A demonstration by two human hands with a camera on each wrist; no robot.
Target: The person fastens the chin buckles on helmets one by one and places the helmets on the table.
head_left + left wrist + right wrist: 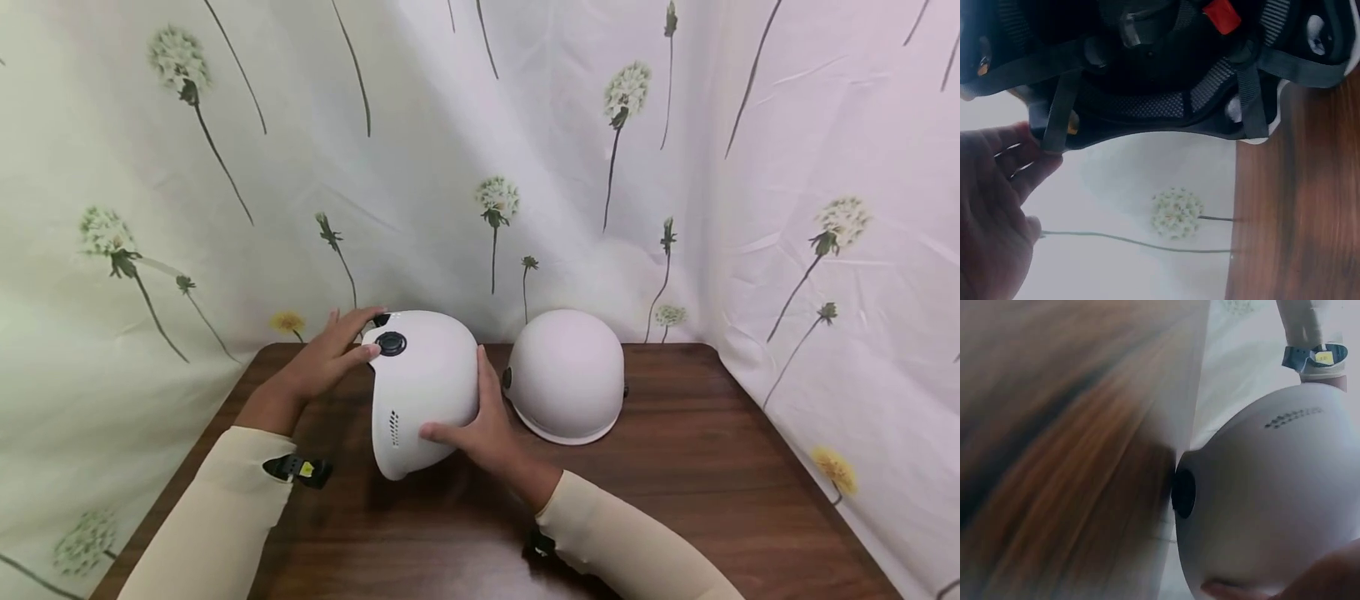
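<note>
A white helmet [435, 392] is tipped on its side between both hands, its opening turned left. My left hand [322, 358] grips the rim, thumb beside a round black fitting [391, 343]. Across the crown on the other side, my right hand [491, 429] holds the shell between spread thumb and fingers. The left wrist view looks into black padding [1147, 109] with dark straps [1060, 115] and a red piece [1222, 15]; the left fingertips are at the rim by one strap. Small vent holes [1291, 417] mark the shell in the right wrist view.
A second white helmet [570, 375] sits dome up on the brown wooden table [690, 467], just right of my right hand. Behind and at both sides hangs a white curtain [420, 225] printed with flowers. Wrist cameras [307, 471] are strapped on both sleeves.
</note>
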